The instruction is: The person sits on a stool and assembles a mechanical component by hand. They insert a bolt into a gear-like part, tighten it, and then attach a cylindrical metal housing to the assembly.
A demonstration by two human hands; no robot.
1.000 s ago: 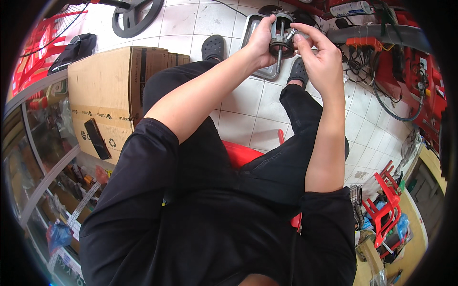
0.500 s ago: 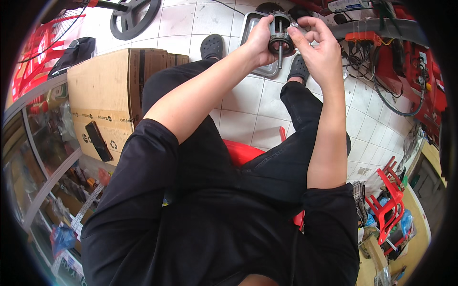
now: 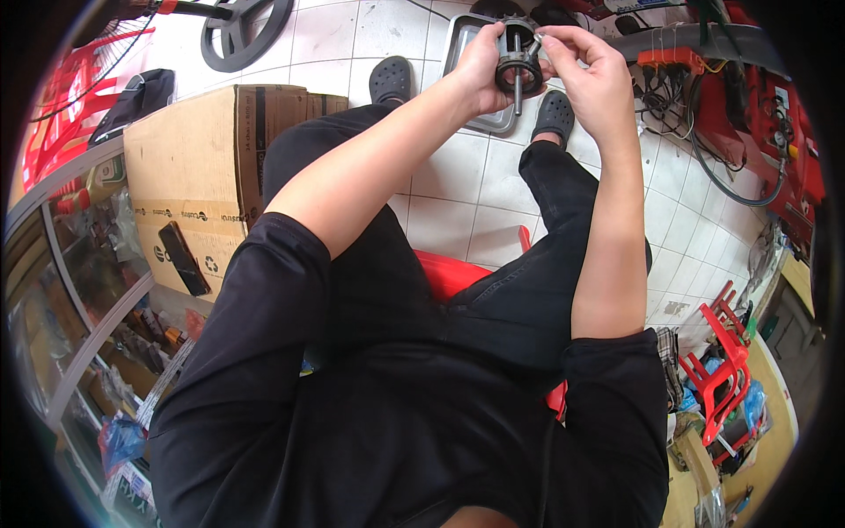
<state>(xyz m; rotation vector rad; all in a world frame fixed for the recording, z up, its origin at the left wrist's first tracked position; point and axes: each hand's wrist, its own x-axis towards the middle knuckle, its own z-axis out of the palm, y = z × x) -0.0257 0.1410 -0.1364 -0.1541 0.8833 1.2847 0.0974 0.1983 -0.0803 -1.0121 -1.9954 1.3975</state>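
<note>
My left hand (image 3: 484, 72) is closed around a dark, round metal hub-like part (image 3: 518, 75) with open sides and ring-shaped ends. A thin steel shaft (image 3: 518, 97) runs through its middle and sticks out toward me. Between the thumb and fingertips of my right hand (image 3: 591, 69) is a small silvery bolt-like piece (image 3: 535, 42), held against the right side of the hub-like part. Its exact shape is partly covered by the fingers. Below both hands lies a grey metal tray (image 3: 455, 55) on the floor, mostly hidden by the hands and the part.
A cardboard box (image 3: 180, 167) with a dark phone (image 3: 183, 257) on it stands at left, beside a glass cabinet (image 3: 53, 290). A black wheel-shaped part (image 3: 242, 40) lies on the tiles. Red machinery with cables (image 3: 775, 132) and a red plastic stool (image 3: 726, 378) are at right.
My right hand has shifted slightly, and the silvery piece now shows more clearly beside the hub-like part. The left hand keeps its hold.
</note>
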